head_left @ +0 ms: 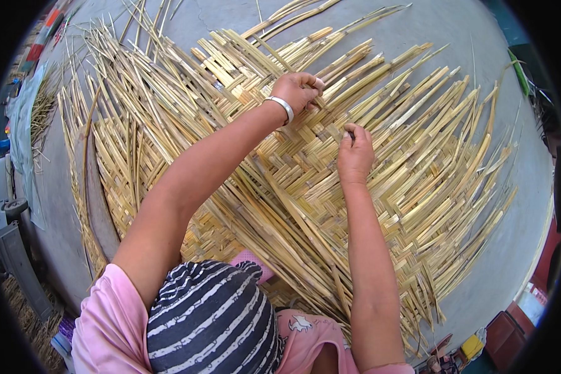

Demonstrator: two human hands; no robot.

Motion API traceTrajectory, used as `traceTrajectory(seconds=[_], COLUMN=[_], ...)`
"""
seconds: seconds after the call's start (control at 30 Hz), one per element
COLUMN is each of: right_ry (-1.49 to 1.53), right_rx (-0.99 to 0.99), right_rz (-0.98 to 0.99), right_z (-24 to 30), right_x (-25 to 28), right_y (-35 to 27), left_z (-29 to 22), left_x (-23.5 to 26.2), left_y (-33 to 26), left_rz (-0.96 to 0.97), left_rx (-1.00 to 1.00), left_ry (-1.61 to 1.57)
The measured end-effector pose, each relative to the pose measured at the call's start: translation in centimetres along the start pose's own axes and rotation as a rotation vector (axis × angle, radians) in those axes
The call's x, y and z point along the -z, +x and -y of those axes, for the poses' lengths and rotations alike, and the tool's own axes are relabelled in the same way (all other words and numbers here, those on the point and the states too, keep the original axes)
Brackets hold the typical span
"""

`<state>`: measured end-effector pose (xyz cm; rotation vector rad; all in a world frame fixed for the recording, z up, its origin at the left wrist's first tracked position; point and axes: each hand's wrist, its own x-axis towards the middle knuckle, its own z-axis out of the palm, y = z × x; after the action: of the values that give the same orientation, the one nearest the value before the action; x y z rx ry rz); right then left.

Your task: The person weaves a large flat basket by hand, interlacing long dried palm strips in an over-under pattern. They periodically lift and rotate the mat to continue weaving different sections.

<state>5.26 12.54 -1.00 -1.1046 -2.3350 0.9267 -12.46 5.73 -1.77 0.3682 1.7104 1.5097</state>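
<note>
A large woven mat [305, 162] of split, yellow-tan reed strips spreads beneath both hands, its loose ends fanning out at the far and right edges. My left hand [298, 91], with a silver bangle [283, 108] at the wrist, is closed over the far middle of the weave. A reed strip [269, 52] runs into its fingers from the far left. Nearer and to the right, my right hand [356, 149] hovers or rests at the weave with thumb and fingers pinched together. Whatever lies in that pinch is too small to make out.
A thick bundle of loose reed strips [162, 100] lies across the mat's left part, running toward me. Grey floor [442, 31] surrounds the mat. Dark machine parts [19, 249] stand at the left edge. A yellow object [472, 346] and a dark red box [503, 340] sit at the lower right.
</note>
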Motion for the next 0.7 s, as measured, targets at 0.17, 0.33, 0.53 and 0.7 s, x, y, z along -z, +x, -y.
traceTrajectory(seconds=[0.17,0.33,0.53,0.7], right_ry=[-0.167,-0.124,-0.107,-0.094], right_rx=[0.075,0.134,0.332,0.038], right_rz=[0.085,-0.062,0.149,0.360], right_z=[0.8,1.3,5.3,5.7], right_x=[0.7,0.3,-2.2,-3.7], right_y=[-0.1,-0.1,3.6,6.8], left_z=[0.5,-0.7,-2.6,-3.2], left_x=[0.5,4.0,6.7,7.2], left_y=[-0.5,0.4,0.5,2.1], left_rz=[-0.069,-0.107,-0.025,0.109], left_rx=[0.004,-0.028,0.095,0.003], left_ry=[-0.067,-0.220,-0.385,-0.344])
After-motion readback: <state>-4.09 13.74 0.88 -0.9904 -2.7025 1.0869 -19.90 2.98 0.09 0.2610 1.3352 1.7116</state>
